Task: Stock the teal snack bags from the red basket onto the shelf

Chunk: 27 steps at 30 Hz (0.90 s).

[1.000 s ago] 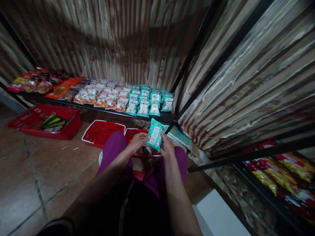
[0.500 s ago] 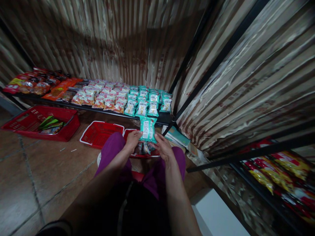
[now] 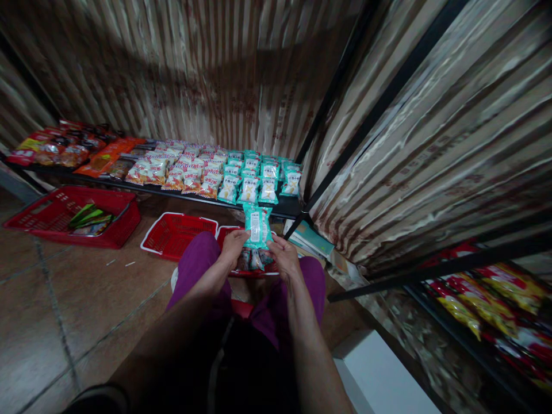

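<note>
Between my two hands is a teal snack bag [image 3: 257, 225], its printed back panel facing me. My left hand [image 3: 233, 244] pinches its left edge. My right hand [image 3: 284, 253] grips its lower right edge. Just below the bag, a red basket [image 3: 226, 231] stands between my knees, with several small packets [image 3: 256, 260] in it. Beyond my hands, rows of matching teal bags [image 3: 249, 188] lie on the right end of a low black shelf [image 3: 288, 206].
Orange-and-white snack bags [image 3: 185, 172] and red packets [image 3: 71, 150] fill the shelf leftward. Two more red baskets stand on the floor: one [image 3: 172, 237] near my left knee, another [image 3: 125, 221] farther left. A white box [image 3: 383, 374] is at my right, by a metal shelf post [image 3: 332, 167].
Both hands keep hold of the teal bag, which has shifted very slightly left. My right-hand fingers have closed in a little on its edge. Shelf and baskets look the same.
</note>
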Each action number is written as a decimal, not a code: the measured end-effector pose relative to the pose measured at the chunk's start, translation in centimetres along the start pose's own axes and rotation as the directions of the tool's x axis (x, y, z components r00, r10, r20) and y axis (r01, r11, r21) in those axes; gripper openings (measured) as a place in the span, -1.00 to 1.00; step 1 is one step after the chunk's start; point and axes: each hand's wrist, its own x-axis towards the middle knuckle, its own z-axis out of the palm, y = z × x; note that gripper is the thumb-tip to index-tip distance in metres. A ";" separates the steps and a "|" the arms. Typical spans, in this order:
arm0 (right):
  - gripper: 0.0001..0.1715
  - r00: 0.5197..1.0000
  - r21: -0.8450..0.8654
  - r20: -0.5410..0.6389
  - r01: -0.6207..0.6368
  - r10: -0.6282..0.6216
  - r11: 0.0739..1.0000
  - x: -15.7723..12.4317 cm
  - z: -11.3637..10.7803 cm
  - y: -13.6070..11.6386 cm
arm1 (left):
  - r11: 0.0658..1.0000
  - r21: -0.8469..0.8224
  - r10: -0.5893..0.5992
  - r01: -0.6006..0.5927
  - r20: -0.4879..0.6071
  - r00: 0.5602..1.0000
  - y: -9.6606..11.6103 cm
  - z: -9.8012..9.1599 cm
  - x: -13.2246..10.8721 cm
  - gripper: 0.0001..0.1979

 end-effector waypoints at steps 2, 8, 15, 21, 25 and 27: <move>-0.53 1.000 -0.012 0.020 -0.002 0.002 1.000 -0.1 -0.1 -0.1 | 1.000 -0.009 0.008 -0.008 -0.004 1.000 -0.2 -0.2 0.3 -0.63; -0.52 0.998 -0.030 0.063 -0.018 0.020 0.999 -0.2 -0.2 0.3 | 0.999 -0.042 0.016 -0.015 0.017 1.000 -0.7 -0.5 0.6 -0.63; -0.38 0.999 -0.063 0.007 0.041 -0.041 0.997 0.0 0.2 0.7 | 0.998 -0.004 0.058 -0.058 -0.019 0.998 -0.4 -0.5 0.7 -0.56; -0.39 0.997 -0.064 0.029 0.077 -0.075 0.995 -0.1 0.5 0.9 | 0.908 0.277 0.327 -0.313 -0.002 0.945 -0.5 -0.8 1.1 -0.59; -0.39 0.990 -0.176 0.035 0.142 -0.138 0.974 -0.2 0.7 1.2 | 0.798 0.456 0.423 -0.394 0.043 0.905 -0.4 -1.1 1.1 -0.66; -0.44 0.975 -0.283 0.057 0.221 -0.214 0.933 -0.3 0.8 1.1 | 0.780 0.496 0.427 -0.382 0.025 0.904 -0.1 -1.1 1.1 -0.71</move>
